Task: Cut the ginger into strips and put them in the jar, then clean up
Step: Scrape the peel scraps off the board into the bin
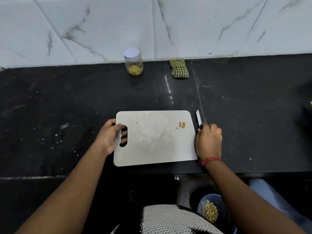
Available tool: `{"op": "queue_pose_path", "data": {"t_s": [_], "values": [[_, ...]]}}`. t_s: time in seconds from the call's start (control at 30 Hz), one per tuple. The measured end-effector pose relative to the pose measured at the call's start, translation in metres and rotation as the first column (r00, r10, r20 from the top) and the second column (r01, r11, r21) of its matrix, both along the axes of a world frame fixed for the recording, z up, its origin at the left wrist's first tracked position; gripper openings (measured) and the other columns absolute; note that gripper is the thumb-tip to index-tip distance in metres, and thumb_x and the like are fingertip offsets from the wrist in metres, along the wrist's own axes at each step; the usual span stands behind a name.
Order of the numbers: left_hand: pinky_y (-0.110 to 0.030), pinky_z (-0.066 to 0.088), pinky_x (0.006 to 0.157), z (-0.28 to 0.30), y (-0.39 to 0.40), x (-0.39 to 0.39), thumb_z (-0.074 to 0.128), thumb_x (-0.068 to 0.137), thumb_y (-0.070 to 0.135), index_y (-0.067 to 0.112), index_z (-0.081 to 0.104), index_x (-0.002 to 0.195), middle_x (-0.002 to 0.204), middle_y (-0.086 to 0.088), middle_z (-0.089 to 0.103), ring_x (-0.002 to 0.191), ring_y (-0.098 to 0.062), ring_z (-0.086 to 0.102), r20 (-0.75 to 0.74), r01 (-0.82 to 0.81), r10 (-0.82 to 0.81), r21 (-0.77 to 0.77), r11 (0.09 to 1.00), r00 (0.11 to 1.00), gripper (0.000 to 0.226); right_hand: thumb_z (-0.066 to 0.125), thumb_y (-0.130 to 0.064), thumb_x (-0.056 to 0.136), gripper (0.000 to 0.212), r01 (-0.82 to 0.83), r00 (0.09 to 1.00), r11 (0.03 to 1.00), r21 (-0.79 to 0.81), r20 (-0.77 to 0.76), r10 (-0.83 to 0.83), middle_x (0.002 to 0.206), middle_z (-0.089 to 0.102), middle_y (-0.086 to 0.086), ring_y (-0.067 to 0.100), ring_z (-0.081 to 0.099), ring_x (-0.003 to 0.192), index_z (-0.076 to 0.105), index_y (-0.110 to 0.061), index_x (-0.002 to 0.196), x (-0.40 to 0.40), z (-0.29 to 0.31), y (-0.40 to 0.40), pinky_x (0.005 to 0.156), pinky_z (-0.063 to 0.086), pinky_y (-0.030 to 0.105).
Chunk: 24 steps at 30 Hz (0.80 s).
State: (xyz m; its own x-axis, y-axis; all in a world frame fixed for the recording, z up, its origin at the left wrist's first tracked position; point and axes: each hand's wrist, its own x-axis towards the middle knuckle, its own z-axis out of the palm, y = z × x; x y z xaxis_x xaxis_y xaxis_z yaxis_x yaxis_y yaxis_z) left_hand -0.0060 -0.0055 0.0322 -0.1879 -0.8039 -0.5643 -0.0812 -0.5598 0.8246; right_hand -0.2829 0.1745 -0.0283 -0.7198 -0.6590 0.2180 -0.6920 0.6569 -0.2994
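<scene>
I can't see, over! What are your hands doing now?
Left hand grips cutting board handle. Right hand holds knife. Ginger scraps remain; jar lidded.

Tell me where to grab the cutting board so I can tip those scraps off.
Grip the cutting board by its handle slot at the left end, coming from the left, as the left hand does with fingers through the slot. The scraps lie near the right edge, away from that grip.
</scene>
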Motion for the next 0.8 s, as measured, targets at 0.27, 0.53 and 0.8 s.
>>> {"op": "queue_pose_path", "data": {"t_s": [0.27,0.53,0.8], "values": [[-0.03,0.047,0.046,-0.01,-0.006,-0.003,0.039,0.108,0.005,0.012,0.054,0.111,0.095,-0.012,0.067,0.062,-0.021,0.068,0.003,0.016,-0.016,-0.036,0.999,1.0,0.016,0.041,-0.008,0.095,0.022,-0.026,0.997,0.998,0.063,0.074,0.022,0.097,0.057,0.017,0.037,0.056,0.09,0.061,-0.003,0.102,-0.015,0.009,-0.006,0.073,0.048,0.04],[-0.039,0.06,0.061,-0.009,-0.025,-0.016,0.039,0.109,0.007,0.011,0.052,0.121,0.109,-0.013,0.07,0.083,-0.029,0.077,-0.032,0.12,-0.12,-0.015,0.993,0.992,0.018,0.037,-0.012,0.097,0.033,0.123,0.956,0.976,-0.182,0.287,-0.067,0.11,0.055,0.004,0.027,0.059,0.086,0.054,-0.019,0.125,0.018,0.04,-0.006,0.075,0.048,0.037],[-0.043,0.062,0.069,-0.005,-0.008,-0.061,0.037,0.108,0.005,0.01,0.05,0.127,0.118,-0.01,0.067,0.088,-0.028,0.077,-0.146,0.326,-0.318,0.034,0.945,0.937,0.023,0.058,-0.013,0.092,0.033,0.084,0.942,0.97,-0.229,0.335,-0.002,0.112,0.049,0.002,0.015,0.054,0.093,0.058,-0.01,0.125,0.106,0.063,0.025,0.086,0.042,0.018]]}}
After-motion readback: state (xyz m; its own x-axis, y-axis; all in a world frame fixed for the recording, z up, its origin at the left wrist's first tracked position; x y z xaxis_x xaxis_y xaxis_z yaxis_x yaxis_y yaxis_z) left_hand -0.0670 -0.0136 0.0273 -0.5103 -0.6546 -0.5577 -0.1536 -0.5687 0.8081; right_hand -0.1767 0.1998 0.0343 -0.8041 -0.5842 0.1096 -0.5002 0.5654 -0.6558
